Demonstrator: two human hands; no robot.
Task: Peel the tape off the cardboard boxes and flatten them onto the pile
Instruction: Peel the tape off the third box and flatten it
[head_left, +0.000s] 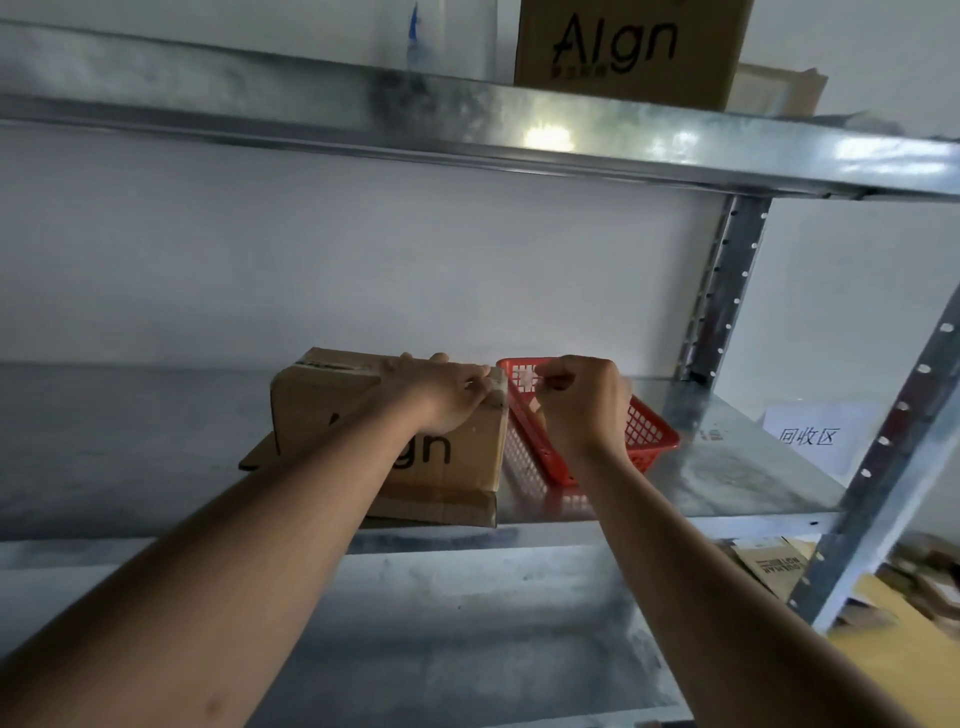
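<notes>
On the metal shelf (727, 467) we see a cardboard box (363, 415) printed with black letters, standing on a flattened sheet of cardboard (441, 512) at the shelf's front edge; its top seam carries tape, too blurred for us to trace; just to its right, touching or nearly so, sits a red plastic basket (649, 431) with a lattice wall, and we cannot tell what lies in it. Our left hand (441, 395) lies over the box's top right corner, fingers curled down on the edge, its grip holding the box; our right hand (582, 400) is raised in front of the basket, thumb and forefinger pinched together, its grip seemingly on a small pale scrap of tape (527, 379) by the box's corner. Both forearms reach up from below. Further right a white paper sign (810, 436) lies on the shelf; on the upper shelf (467, 119) stands another printed cardboard box (623, 52); behind is a white wall (363, 260); lower right, loose cardboard pieces (769, 566).
</notes>
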